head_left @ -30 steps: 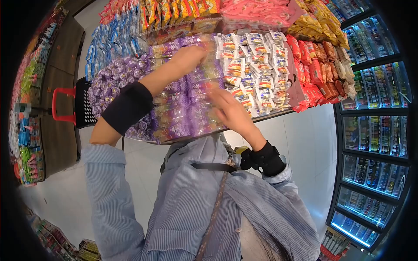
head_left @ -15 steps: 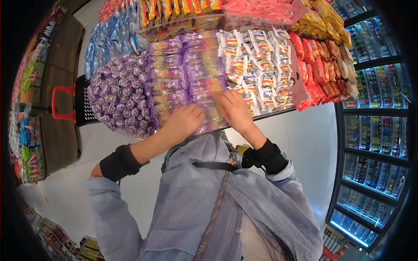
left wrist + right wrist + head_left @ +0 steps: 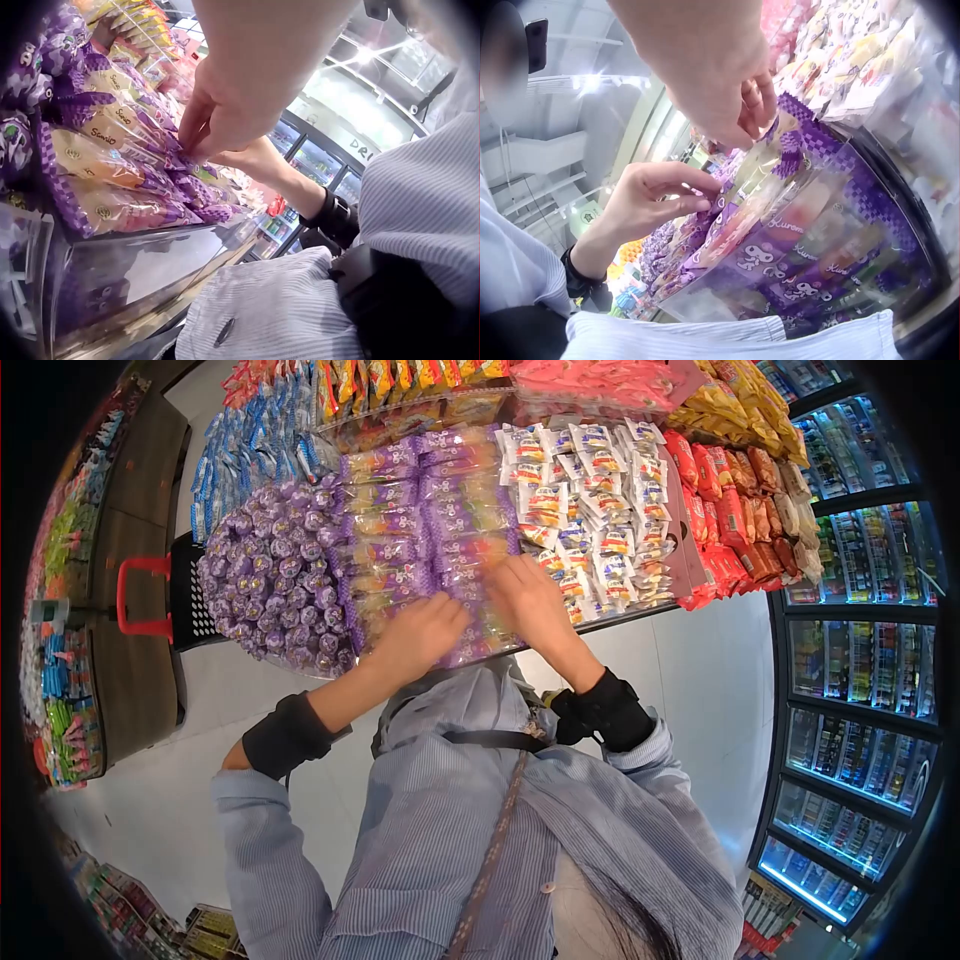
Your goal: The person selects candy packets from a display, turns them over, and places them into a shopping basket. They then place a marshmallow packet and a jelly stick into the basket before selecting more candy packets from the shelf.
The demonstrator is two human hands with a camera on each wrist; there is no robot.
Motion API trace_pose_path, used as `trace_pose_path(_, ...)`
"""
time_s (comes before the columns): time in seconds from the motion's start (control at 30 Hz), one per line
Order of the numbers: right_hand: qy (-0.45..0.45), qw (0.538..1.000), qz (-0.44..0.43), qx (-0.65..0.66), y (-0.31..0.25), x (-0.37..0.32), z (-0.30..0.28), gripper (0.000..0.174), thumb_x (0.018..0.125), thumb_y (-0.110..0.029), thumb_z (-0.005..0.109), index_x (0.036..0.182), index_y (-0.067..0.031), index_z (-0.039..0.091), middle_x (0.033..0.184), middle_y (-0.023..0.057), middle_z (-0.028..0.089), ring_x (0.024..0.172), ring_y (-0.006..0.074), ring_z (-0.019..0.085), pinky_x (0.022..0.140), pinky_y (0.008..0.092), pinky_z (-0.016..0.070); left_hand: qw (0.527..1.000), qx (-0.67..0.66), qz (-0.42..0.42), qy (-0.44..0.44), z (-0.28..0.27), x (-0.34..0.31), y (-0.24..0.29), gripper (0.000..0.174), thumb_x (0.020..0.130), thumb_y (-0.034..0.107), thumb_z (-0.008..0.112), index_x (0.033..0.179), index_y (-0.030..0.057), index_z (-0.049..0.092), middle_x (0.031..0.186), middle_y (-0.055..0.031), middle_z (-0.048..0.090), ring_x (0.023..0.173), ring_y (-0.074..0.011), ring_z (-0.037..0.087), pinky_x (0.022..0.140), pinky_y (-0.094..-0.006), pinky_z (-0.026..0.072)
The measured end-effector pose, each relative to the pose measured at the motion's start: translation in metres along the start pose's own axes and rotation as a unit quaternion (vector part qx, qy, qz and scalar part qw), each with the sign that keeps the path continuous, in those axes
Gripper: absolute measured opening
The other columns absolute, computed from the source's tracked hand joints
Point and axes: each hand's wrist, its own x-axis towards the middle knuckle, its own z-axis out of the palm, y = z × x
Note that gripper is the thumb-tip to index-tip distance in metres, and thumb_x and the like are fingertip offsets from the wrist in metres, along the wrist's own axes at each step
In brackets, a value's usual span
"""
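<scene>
Two rows of purple-and-clear candy packets (image 3: 380, 525), printed with cartoon figures, lie side by side in a display bin. Over the near end of the left row, my left hand (image 3: 425, 632) pinches the purple end of a packet (image 3: 712, 210) between thumb and fingers. My right hand (image 3: 532, 605) is beside it on the right row, its fingers curled at the edge of a packet (image 3: 761, 161). In the left wrist view, the left fingertips (image 3: 196, 142) meet the purple packet ends, and the right hand is partly hidden behind them.
Round purple-wrapped candies (image 3: 275, 575) are heaped on the left. White packets (image 3: 600, 510) and red packets (image 3: 715, 510) fill bins on the right. Behind stand orange packets (image 3: 400, 378) and pink ones (image 3: 590, 385). A red-handled basket (image 3: 145, 595) and drink fridges (image 3: 865, 650) flank the display.
My left hand has come back from the far end of the rows to the near edge, beside the right hand. The right hand has shifted only slightly.
</scene>
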Motion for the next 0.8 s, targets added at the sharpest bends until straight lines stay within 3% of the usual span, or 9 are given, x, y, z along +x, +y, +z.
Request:
trace_pose_path(0.07,-0.007,1.0,-0.012,0.011,0.003,-0.001,-0.004,0.016,0.066,-0.006,0.06,0.08,-0.0051,0.053,0.076,0.0065,0.049,0.076,0.0244,0.05,0.065,0.0339,0.0414,0.999,0.02,-0.003,-0.043,-0.003,0.003,0.004,0.025,0.064,0.01,0.05,0.087,0.001,0.052,0.087,-0.0068,0.052,0.082,-0.0198,0.051,0.065,-0.027,0.0449)
trace_pose_path(0.23,-0.024,0.998,-0.056,0.02,0.007,-0.006,-0.007,0.013,0.067,-0.006,0.061,0.077,-0.0048,0.053,0.076,0.0068,0.05,0.076,0.0245,0.05,0.064,0.0338,0.0423,0.998,0.045,0.009,-0.049,0.0,0.007,0.01,0.026,0.064,0.012,0.051,0.088,0.0023,0.052,0.083,-0.0053,0.05,0.082,-0.0188,0.05,0.064,-0.0264,0.0441)
trace_pose_path(0.33,-0.045,0.999,0.005,0.024,0.003,-0.006,-0.004,0.015,0.069,-0.004,0.06,0.083,-0.0035,0.055,0.08,0.0083,0.053,0.075,0.0266,0.051,0.065,0.0346,0.0433,0.998,0.048,0.01,-0.048,0.008,0.009,0.01,0.025,0.064,0.012,0.051,0.087,0.0022,0.051,0.082,-0.0059,0.049,0.082,-0.0192,0.049,0.065,-0.0264,0.0443)
trace_pose_path(0.53,0.034,0.998,0.031,0.031,0.006,-0.003,-0.007,0.015,0.067,-0.005,0.061,0.079,-0.0049,0.053,0.074,0.0078,0.052,0.073,0.0256,0.051,0.062,0.0343,0.0432,0.998,0.067,0.018,-0.006,0.022,0.011,0.012,0.024,0.064,0.011,0.051,0.086,0.0009,0.051,0.081,-0.0076,0.048,0.082,-0.0203,0.048,0.066,-0.0259,0.0453)
trace_pose_path(0.63,0.035,0.999,-0.013,0.038,0.0,-0.007,-0.025,0.016,0.066,-0.005,0.061,0.081,-0.0052,0.054,0.08,0.0073,0.054,0.076,0.025,0.052,0.064,0.0335,0.044,0.997,0.075,0.0,-0.027,0.024,0.013,0.012,0.023,0.063,0.01,0.052,0.084,0.0012,0.05,0.079,-0.0078,0.049,0.081,-0.0204,0.049,0.063,-0.026,0.0465)
trace_pose_path(0.8,-0.06,0.987,-0.136,0.055,-0.007,-0.031,-0.03,0.025,0.065,-0.002,0.061,0.089,-0.0046,0.056,0.087,0.0063,0.055,0.078,0.0238,0.053,0.065,0.0322,0.0439,0.996,0.046,-0.045,-0.057,0.02,0.025,0.012,0.016,0.064,0.009,0.053,0.078,0.0031,0.049,0.078,-0.0073,0.049,0.078,-0.0205,0.053,0.058,-0.0277,0.0483)
